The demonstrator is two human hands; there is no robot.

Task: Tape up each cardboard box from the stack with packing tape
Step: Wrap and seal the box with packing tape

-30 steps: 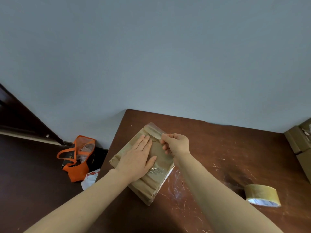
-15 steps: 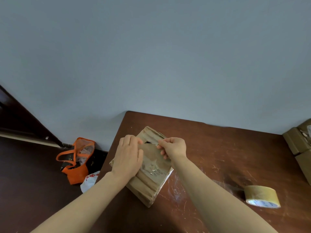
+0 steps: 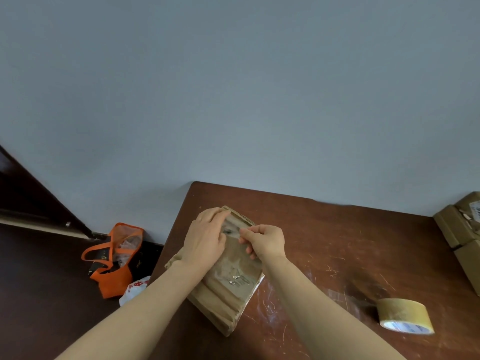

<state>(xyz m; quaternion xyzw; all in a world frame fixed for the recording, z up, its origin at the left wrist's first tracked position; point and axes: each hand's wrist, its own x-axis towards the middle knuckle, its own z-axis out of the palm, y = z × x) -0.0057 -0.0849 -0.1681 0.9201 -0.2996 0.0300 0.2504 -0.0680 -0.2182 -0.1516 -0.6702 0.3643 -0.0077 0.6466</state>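
A flat cardboard box (image 3: 228,289), brown and covered with glossy tape, lies at the left part of the brown table (image 3: 337,245). My left hand (image 3: 206,239) rests on the box's far end, fingers curled over the top edge. My right hand (image 3: 263,241) pinches a strip of clear tape at the box's far right edge. A roll of tan packing tape (image 3: 405,315) lies on the table to the right, apart from both hands.
More cardboard boxes (image 3: 465,235) are stacked at the table's right edge. On the dark floor to the left stand an orange bag (image 3: 114,258) and a white plastic bag (image 3: 133,289). A grey wall runs behind the table.
My left hand slid from the middle of the box to its far end and curled its fingers. My right hand stayed pinching the tape at the far right edge.
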